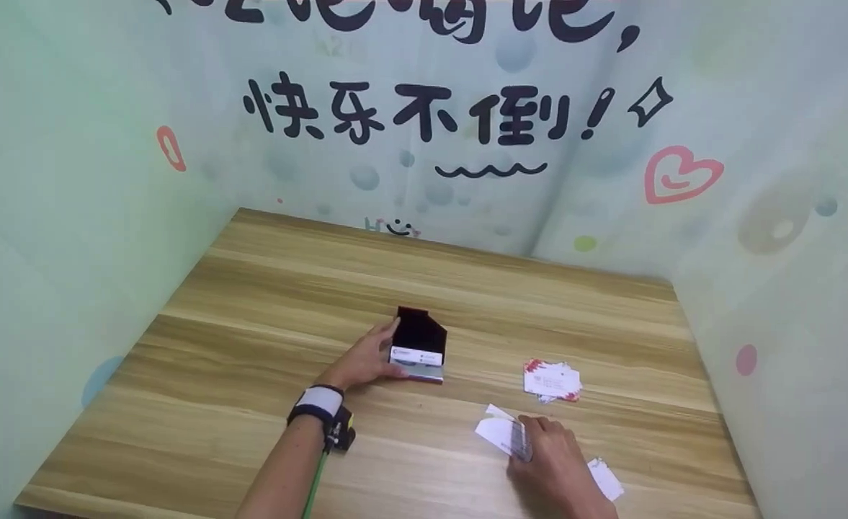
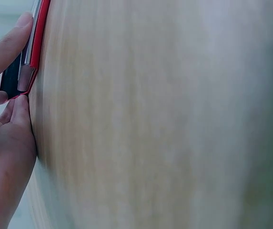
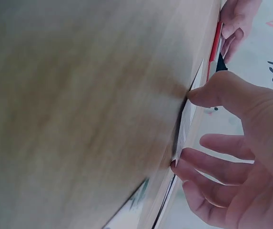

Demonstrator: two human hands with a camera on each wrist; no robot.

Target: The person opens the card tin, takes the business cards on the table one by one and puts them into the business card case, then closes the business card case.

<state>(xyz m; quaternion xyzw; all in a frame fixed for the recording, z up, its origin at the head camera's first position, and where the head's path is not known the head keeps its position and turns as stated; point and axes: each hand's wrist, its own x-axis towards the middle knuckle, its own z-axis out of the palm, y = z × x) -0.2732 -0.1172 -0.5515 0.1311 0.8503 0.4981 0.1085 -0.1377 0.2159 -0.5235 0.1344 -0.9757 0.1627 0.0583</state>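
Note:
An open business card case [image 1: 421, 334], dark inside with red edges, lies on the table. One white card printed with small text shows in its tray. My left hand [image 1: 364, 359] holds the case at its left side, thumb on the near edge; in the left wrist view the thumb [image 2: 13, 40] rests along the metal rim and fingers are behind. My right hand [image 1: 555, 455] pinches a white business card [image 1: 497, 432] between thumb and fingers, low over the table. Whether it is one card or several, I cannot tell.
Beyond the right hand lies a loose pile of business cards [image 1: 552, 380] with red floral corners. Another white card [image 1: 605, 478] lies partly hidden by the right forearm. The wooden table [image 1: 287, 288] meets printed fabric walls at its back and sides.

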